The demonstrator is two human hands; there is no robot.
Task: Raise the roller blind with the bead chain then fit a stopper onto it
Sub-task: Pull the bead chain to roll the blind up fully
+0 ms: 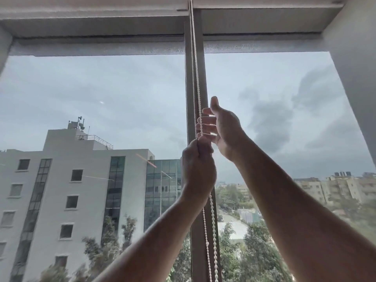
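Note:
A white bead chain hangs in two strands down the middle window post, from the top edge to the bottom edge of the view. My left hand is closed in a fist around the chain. Just above it, my right hand has its fingers spread and slightly curled behind the chain, thumb pointing up, and the beads run across its fingertips. The roller blind is rolled far up, with its grey bottom bar showing near the window's top. No stopper is visible.
The grey vertical window post splits two large glass panes. A white wall return stands at the right. Outside are a white office building, trees and a cloudy sky.

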